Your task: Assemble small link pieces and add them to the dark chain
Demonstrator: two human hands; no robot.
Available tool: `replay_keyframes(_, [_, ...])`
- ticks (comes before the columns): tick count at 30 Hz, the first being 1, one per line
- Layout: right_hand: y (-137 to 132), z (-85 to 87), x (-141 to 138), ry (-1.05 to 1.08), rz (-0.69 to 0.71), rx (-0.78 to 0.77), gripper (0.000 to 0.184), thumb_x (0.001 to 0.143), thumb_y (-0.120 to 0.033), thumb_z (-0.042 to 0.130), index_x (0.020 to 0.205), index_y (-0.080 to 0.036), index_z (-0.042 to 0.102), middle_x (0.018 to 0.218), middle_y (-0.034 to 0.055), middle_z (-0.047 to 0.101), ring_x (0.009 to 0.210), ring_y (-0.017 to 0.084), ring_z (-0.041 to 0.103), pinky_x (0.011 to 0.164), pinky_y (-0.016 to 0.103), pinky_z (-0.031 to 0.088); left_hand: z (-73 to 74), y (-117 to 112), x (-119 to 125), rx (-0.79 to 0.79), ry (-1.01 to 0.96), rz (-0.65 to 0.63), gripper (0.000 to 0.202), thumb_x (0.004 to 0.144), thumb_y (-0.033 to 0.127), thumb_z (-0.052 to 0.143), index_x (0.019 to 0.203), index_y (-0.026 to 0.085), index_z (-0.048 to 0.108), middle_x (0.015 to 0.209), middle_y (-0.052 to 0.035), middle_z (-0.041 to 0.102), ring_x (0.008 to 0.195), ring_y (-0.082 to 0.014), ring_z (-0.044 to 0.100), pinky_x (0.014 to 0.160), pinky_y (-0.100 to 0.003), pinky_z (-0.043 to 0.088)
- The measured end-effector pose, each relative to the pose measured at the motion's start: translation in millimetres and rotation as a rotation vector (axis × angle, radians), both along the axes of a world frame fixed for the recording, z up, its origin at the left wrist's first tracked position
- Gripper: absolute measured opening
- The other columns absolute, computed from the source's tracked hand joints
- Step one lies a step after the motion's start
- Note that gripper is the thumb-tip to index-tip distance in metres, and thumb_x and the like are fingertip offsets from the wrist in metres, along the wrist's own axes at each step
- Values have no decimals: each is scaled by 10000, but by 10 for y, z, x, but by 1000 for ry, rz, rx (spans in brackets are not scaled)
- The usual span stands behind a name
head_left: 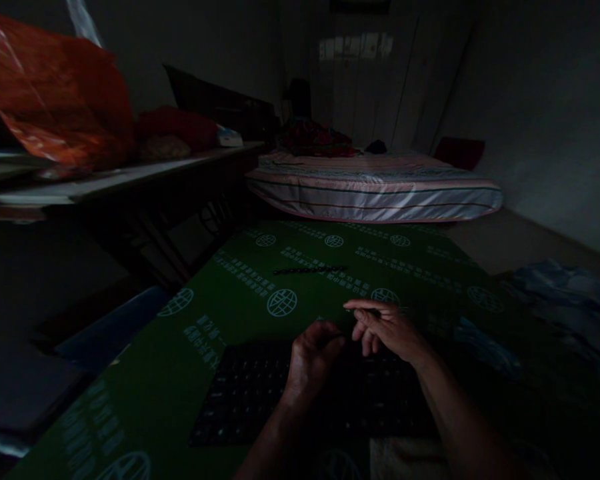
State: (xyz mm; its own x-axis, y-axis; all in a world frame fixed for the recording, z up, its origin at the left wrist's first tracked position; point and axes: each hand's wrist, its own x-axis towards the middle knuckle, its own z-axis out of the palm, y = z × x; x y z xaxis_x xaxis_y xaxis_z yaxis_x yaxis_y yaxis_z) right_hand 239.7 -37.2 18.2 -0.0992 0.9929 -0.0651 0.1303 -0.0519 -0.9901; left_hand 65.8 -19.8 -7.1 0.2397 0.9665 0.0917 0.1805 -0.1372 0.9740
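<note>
A black keyboard [247, 383] lies on a green printed sheet, under both of my hands. My left hand [314, 357] is closed in a pinch above the middle of the keyboard. Whatever sits between its thumb and fingertips is too dark to name. Just to the right, my right hand [383, 328] has its thumb pressed against the fingers, around a thin dark object that barely shows. The other fingers of that hand curl down over the keys. Beyond the hands, a narrow dark strip [310, 270] with a bumpy edge rests on the sheet.
The green sheet [240, 287] with white globe prints covers the surface. A crumpled blue item [487, 347] lies at right, and a pale cloth [405, 459] at the front edge. An orange bag [65, 93] stands on a side table [180, 163]. A bed [375, 193] is behind.
</note>
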Motion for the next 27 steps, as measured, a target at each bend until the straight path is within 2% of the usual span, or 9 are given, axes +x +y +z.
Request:
replay_keyframes(2, [0,-5,-9,-6,17,-14,503,837,-507,439,1201,-171,523,590,-3,619,394,118,575,373,189,374,4,4,-5,-11,-13,10,124,674,270,643,738,166,625,725,-8,657,706,-160,610,670,-257,486])
replay_keyframes(5, [3,-22,-25,-27,53,3,435,853,-465,420,1121,-154,565,581,-3,608,407,113,571,397,191,385,-11,12,-11,-39,-71,18,137,653,270,672,729,163,630,695,0,644,676,-148,592,643,-243,473])
replay_keyframes(9, [1,-39,-45,-137,102,67,267,804,-348,528,933,-142,639,643,2,599,479,90,561,473,186,414,-31,14,-14,-113,-188,35,146,625,253,705,705,157,630,676,5,635,646,-130,571,606,-215,452])
replay_keyframes(14, [-6,-80,-80,-202,129,86,255,746,-263,595,969,-155,654,707,-8,568,505,75,541,512,184,422,-6,2,-4,-164,-281,9,106,637,221,702,684,153,635,640,18,620,613,-105,542,583,-191,429])
replay_keyframes(22, [37,-167,-100,-245,96,125,199,724,-241,634,904,-161,662,652,-23,548,527,78,498,508,176,397,55,-11,-2,-182,-279,17,110,632,223,713,640,146,634,616,32,585,600,-85,501,577,-171,402])
replay_keyframes(27, [34,-160,-113,-276,95,141,173,737,-262,634,871,-155,658,644,-26,552,512,73,482,500,174,385,46,-9,-15,-187,-275,2,108,640,232,709,634,148,642,621,28,586,601,-89,503,568,-171,397])
